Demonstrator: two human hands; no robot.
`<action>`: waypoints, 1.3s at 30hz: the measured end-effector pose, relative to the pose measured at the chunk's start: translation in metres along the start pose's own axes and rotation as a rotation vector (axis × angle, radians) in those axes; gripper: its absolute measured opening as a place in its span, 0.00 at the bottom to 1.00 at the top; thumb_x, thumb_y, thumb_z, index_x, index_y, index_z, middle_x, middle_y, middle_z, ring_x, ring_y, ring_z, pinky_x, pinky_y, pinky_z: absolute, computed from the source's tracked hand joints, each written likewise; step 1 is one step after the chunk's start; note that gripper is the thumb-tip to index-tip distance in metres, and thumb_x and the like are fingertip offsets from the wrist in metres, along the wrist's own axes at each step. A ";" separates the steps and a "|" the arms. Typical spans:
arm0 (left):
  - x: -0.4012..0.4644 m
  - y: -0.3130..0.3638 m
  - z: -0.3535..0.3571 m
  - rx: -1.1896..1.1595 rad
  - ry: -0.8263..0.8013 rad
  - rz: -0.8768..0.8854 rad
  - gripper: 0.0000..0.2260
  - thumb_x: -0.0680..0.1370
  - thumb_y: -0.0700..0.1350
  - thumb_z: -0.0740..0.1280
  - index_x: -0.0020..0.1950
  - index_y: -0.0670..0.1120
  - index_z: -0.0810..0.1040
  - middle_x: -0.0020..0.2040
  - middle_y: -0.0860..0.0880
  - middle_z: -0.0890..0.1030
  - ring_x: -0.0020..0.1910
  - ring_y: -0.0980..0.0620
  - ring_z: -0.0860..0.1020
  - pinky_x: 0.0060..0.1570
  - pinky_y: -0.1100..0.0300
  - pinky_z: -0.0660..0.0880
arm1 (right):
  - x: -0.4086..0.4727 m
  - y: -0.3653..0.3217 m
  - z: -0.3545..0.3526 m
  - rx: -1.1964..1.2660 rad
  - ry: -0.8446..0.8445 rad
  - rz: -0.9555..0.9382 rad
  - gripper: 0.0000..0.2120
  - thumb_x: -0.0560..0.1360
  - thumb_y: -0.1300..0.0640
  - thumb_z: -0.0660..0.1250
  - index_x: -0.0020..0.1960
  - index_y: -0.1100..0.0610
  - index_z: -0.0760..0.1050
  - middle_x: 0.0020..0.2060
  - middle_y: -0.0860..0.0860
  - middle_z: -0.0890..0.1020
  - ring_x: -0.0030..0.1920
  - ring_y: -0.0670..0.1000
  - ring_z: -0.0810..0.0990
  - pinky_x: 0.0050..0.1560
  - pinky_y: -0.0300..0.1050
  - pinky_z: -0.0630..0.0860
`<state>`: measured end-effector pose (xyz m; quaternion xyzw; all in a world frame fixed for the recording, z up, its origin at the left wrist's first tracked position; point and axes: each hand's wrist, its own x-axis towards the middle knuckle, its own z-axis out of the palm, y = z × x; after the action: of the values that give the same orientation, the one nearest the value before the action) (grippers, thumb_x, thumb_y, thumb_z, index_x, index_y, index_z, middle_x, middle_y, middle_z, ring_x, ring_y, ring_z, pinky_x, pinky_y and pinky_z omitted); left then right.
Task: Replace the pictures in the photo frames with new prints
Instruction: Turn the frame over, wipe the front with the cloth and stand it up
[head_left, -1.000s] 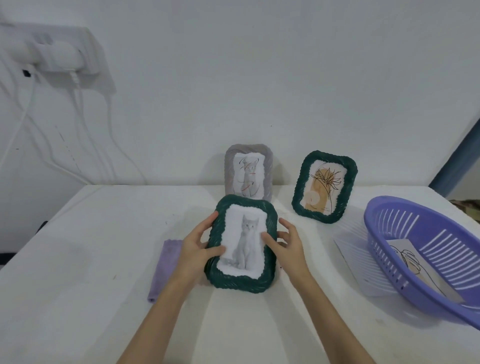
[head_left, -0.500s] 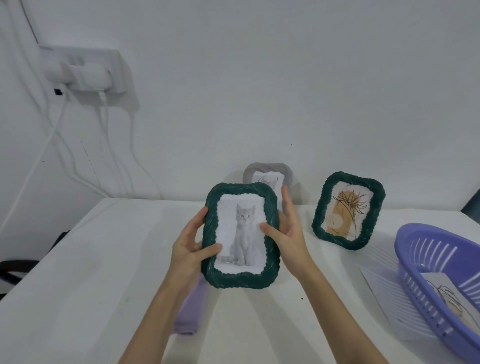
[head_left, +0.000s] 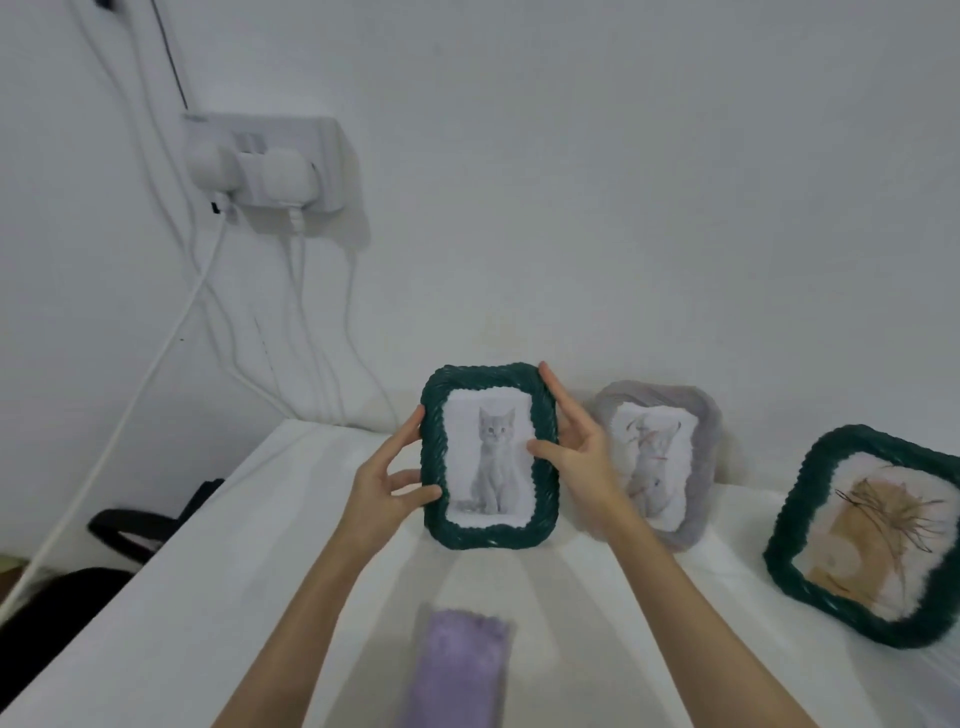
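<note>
While both hands hold it upright near the back of the white table (head_left: 218, 597), the dark green frame (head_left: 491, 457) shows me a grey kitten print (head_left: 491, 460).

My left hand (head_left: 387, 491) pinches the frame's left edge, thumb on the front; my right hand (head_left: 574, 449) grips the right edge, thumb over the border and fingers behind. Just beside it a grey frame (head_left: 662, 462) leans on the wall, with a second green frame (head_left: 862, 540) farther right. I see a folded lilac cloth (head_left: 460, 670) lying nearer me.
</note>
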<state>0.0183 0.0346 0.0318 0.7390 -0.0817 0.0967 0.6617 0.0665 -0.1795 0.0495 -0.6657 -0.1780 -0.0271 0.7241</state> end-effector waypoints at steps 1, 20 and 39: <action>0.009 -0.004 -0.004 0.011 0.022 0.013 0.38 0.68 0.27 0.69 0.65 0.63 0.66 0.63 0.60 0.73 0.50 0.50 0.79 0.47 0.66 0.77 | 0.010 0.005 0.004 0.006 0.002 -0.002 0.39 0.69 0.80 0.59 0.69 0.47 0.64 0.63 0.36 0.73 0.65 0.37 0.71 0.64 0.38 0.71; 0.025 -0.050 -0.010 0.097 0.152 0.006 0.36 0.70 0.29 0.69 0.70 0.57 0.64 0.62 0.59 0.73 0.61 0.59 0.73 0.55 0.62 0.76 | 0.050 0.056 0.014 -0.146 -0.096 -0.003 0.39 0.70 0.77 0.62 0.72 0.47 0.55 0.69 0.42 0.66 0.69 0.43 0.68 0.70 0.48 0.66; -0.006 -0.053 0.005 0.458 0.233 0.091 0.44 0.67 0.42 0.76 0.72 0.59 0.52 0.70 0.51 0.63 0.68 0.56 0.64 0.67 0.68 0.61 | -0.007 0.058 -0.005 -0.604 -0.154 0.051 0.52 0.68 0.59 0.75 0.70 0.35 0.37 0.65 0.44 0.68 0.60 0.46 0.71 0.59 0.37 0.68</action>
<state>0.0260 0.0356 -0.0210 0.8491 -0.0141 0.2268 0.4768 0.0771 -0.1792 -0.0078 -0.8551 -0.1994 -0.0103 0.4785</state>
